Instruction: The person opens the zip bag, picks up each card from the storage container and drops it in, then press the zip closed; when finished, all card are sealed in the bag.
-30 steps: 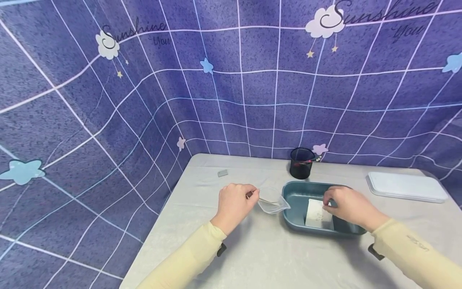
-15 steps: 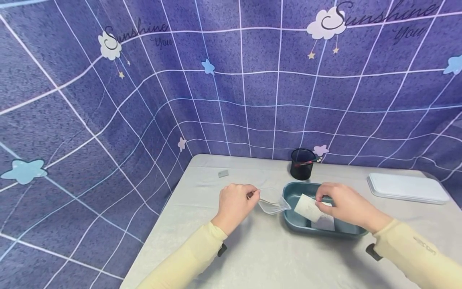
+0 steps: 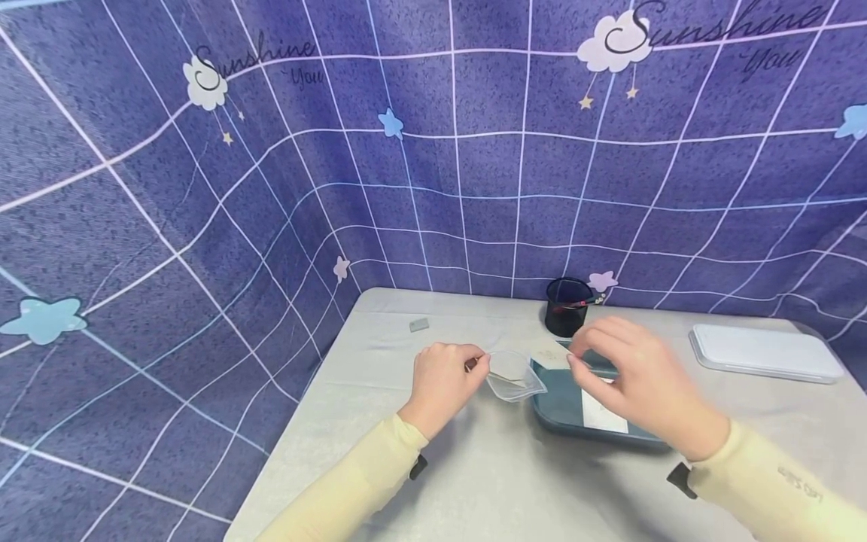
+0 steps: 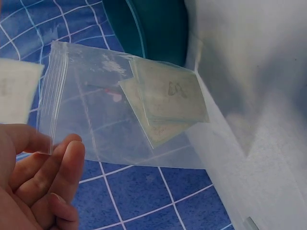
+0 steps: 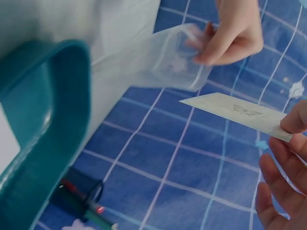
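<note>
Tray [image 3: 558, 397], one, dark teal, rounded corners, on a table [image 3: 494, 482] with a pale cover; a white square [image 3: 601, 410] with faint markings lies flat inside it. Clear zip bag [image 3: 508, 376], one, held up just beside the tray's left end, its inside holding at least two pale squares [image 4: 175, 93], overlapping, the upper one marked with a dark printed sign. Left hand [image 3: 442, 391], left of the tray: thumb and finger pinch the zip edge of the bag, the other fingers loosely bent. Loose pale card [image 3: 552, 356], one, printed, raised and tilted over the tray's rear left corner — near the bag, yet apart from it. Right hand [image 3: 643, 388], above the tray: thumb and finger pinch the card by its edge, remaining fingers half unfolded. Black cup [image 3: 564, 321], one, just behind the tray, a slim stick with red on it leaning out. Flat white case [image 3: 765, 352], one, right of the tray. Small grey rectangular item [image 3: 419, 325], one, well left of the tray and farther back. Curtain [image 3: 474, 188], blue-purple with a pale grid — stars, clouds and lettering "Sunshine You" — beyond the tray.
</note>
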Available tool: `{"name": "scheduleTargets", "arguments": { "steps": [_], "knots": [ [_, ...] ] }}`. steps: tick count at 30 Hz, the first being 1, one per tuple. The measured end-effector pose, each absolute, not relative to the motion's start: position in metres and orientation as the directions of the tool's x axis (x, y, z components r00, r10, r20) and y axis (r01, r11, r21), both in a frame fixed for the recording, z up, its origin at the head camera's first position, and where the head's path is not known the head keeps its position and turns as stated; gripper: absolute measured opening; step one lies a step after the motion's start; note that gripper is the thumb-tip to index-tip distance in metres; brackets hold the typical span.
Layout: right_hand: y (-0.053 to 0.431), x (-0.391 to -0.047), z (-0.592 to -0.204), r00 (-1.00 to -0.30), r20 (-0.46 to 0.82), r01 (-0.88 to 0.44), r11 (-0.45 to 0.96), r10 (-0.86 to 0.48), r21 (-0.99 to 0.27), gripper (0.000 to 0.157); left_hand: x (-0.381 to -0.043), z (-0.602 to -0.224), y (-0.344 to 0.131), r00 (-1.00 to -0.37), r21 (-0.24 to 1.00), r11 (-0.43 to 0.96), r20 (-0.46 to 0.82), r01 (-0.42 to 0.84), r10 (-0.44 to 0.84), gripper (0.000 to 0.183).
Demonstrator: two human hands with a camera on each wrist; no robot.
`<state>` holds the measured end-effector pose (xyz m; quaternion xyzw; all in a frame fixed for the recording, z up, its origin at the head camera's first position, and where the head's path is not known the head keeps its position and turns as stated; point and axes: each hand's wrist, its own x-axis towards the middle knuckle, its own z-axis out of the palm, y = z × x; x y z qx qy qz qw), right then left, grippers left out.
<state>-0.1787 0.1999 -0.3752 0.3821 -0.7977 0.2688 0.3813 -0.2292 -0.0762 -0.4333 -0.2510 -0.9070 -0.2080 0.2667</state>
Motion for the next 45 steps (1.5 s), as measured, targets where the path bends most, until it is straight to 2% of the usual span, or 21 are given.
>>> {"name": "scheduleTargets", "arguments": {
  "steps": [3, 6, 12, 14, 20, 28, 37, 45],
  "knots": [
    [0.188, -0.176, -0.372, -0.337, 0.857, -0.851, 0.516, -0.39, -0.099, 0.015, -0.229, -0.433, -0.076, -0.732, 0.246, 0.786, 0.589, 0.567, 0.343, 0.013],
    [0.18, -0.175, -0.374, -0.323, 0.864, -0.864, 0.492, -0.385, -0.104, 0.013, -0.229, -0.433, -0.075, -0.734, 0.248, 0.787, 0.586, 0.565, 0.343, 0.013],
    [0.177, -0.179, -0.39, -0.379, 0.826, -0.84, 0.53, -0.417, -0.118, 0.005, -0.229, -0.434, -0.076, -0.74, 0.252, 0.788, 0.579, 0.562, 0.343, 0.013],
    [0.177, -0.182, -0.397, -0.417, 0.794, -0.822, 0.556, -0.442, -0.122, 0.003, -0.229, -0.434, -0.076, -0.741, 0.251, 0.789, 0.578, 0.56, 0.342, 0.013],
    [0.174, -0.19, -0.413, -0.521, 0.677, -0.777, 0.617, -0.519, -0.125, 0.01, -0.228, -0.434, -0.077, -0.736, 0.246, 0.791, 0.586, 0.56, 0.339, 0.013],
    [0.158, -0.21, -0.425, -0.506, 0.675, -0.772, 0.631, -0.536, -0.078, 0.018, -0.229, -0.433, -0.077, -0.736, 0.243, 0.79, 0.583, 0.563, 0.345, 0.012],
    [0.144, -0.223, -0.429, -0.596, 0.561, -0.727, 0.683, -0.574, -0.073, 0.022, -0.228, -0.432, -0.076, -0.735, 0.237, 0.79, 0.579, 0.565, 0.352, 0.012],
    [0.132, -0.228, -0.428, -0.598, 0.536, -0.705, 0.71, -0.596, 0.003, 0.022, -0.227, -0.431, -0.074, -0.733, 0.228, 0.794, 0.582, 0.564, 0.353, 0.013]
  ]
}}
